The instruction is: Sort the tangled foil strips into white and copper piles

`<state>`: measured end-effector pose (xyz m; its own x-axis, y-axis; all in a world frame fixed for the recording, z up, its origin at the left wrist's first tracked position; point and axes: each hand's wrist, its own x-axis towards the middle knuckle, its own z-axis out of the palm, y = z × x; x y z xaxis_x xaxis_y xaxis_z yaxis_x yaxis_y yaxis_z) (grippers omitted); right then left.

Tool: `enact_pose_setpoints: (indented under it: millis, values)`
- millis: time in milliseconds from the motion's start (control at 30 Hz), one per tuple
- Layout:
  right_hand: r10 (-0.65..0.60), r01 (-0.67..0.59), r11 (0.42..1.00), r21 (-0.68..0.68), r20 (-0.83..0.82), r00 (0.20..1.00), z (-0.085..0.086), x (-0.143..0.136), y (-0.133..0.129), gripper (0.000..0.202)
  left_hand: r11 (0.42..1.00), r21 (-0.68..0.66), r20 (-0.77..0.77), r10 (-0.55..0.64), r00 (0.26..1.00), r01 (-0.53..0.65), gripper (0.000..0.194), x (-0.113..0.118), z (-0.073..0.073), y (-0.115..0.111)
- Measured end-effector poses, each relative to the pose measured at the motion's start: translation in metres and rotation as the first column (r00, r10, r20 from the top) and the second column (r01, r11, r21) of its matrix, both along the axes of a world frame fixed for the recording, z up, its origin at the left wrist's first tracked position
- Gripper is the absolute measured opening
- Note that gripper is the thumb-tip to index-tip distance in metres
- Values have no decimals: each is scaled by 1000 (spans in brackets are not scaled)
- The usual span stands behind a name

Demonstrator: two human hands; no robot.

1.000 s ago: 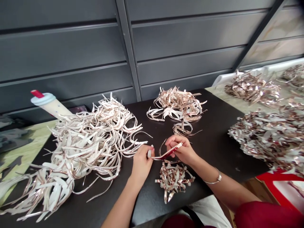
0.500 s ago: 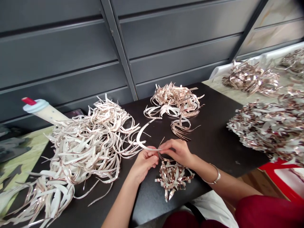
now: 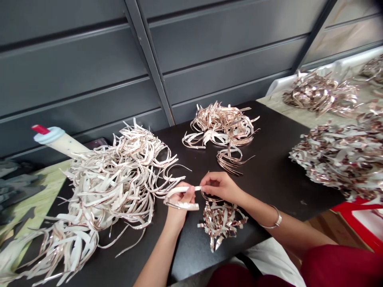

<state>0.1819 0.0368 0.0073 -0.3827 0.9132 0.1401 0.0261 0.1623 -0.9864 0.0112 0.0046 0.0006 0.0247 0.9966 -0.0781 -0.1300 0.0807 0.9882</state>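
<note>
My left hand (image 3: 183,195) is closed in a pinch on a curved white strip (image 3: 176,191) with a shiny copper side. The strip loops around to the left of the fingers, and its other end crosses in front of the hand. At the strip's short end, close to the left thumb, my right hand (image 3: 220,186) is also closed. A thin copper strip (image 3: 212,198) curls beneath the right fingers; what their tips hold is partly hidden. Just below lies a small heap of short copper and white pieces (image 3: 221,221) on the black tabletop (image 3: 269,167).
Long white strips (image 3: 119,187) form a large pile on the left, beside a white cup (image 3: 66,143) with a blue lid. Copper strips (image 3: 223,121) lie at the back. Cut pieces (image 3: 344,159) are heaped at the right, above a red container (image 3: 359,223). Grey panels (image 3: 227,52) stand behind.
The long end of the white strip, which arched up and away, now bends back around my left hand. Both hands stay close together; the view has shifted slightly.
</note>
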Motion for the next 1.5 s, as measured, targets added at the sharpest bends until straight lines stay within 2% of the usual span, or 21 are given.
enact_pose_setpoints:
  millis: [133, 233, 367, 567, 667, 733, 833, 900, 1033, 1133, 1233, 1300, 1367, 1433, 1500]
  values:
    - [116, -126, 977, -171, -66, 991, 1, -1, 0, 24, 998, -39, -47, -51, 998, 49, 38, 0, -2, 1]
    - [153, -169, 966, -194, -96, 984, 2, -2, -2, 20, 988, -110, -68, -113, 991, 105, 44, 2, 2, 0]
    - [186, -224, 942, -251, -169, 968, 3, -5, -4, 21, 980, -54, -122, -199, 972, 194, 42, 3, 11, -3]
    - [209, -387, 827, -407, -416, 885, -5, -4, -2, 25, 947, -37, -232, -318, 919, 319, 34, -3, 22, -4]
    - [218, -480, 762, -435, -524, 823, -8, -1, 3, 26, 934, 37, -295, -328, 897, 354, 30, -5, 22, -5]
    - [234, -511, 746, -426, -551, 801, -8, 3, 7, 26, 929, 107, -316, -307, 898, 355, 29, -4, 21, -6]
    - [273, -485, 785, -386, -487, 830, -2, 12, 13, 27, 921, 198, -333, -260, 907, 336, 28, -1, 20, -8]
    - [309, -443, 831, -336, -383, 871, 2, 16, 15, 26, 915, 260, -415, -181, 891, 308, 25, 1, 19, -8]
    - [347, -387, 903, -187, -213, 913, 4, 17, 10, 35, 876, 373, -606, -20, 795, 306, 22, 1, 16, -8]
    - [300, -305, 951, -45, -97, 949, 0, 10, 4, 43, 853, 404, -662, 22, 749, 332, 22, 0, 13, -8]
    - [166, -171, 982, 83, 67, 984, -2, 2, 2, 33, 847, 385, -667, -18, 745, 366, 22, 1, 13, -9]
    - [143, -154, 983, 101, 113, 983, -3, 1, 3, 28, 854, 364, -643, -58, 763, 372, 23, 3, 14, -10]
    - [222, -226, 973, 49, 76, 972, -1, 4, 6, 28, 864, 341, -587, -112, 802, 370, 25, 5, 14, -11]
    - [323, -324, 945, -42, -26, 946, 2, 10, 10, 29, 875, 314, -494, -180, 851, 368, 25, 6, 14, -11]
    - [373, -388, 913, -122, -131, 918, 5, 17, 14, 31, 889, 289, -386, -231, 893, 355, 25, 6, 14, -11]
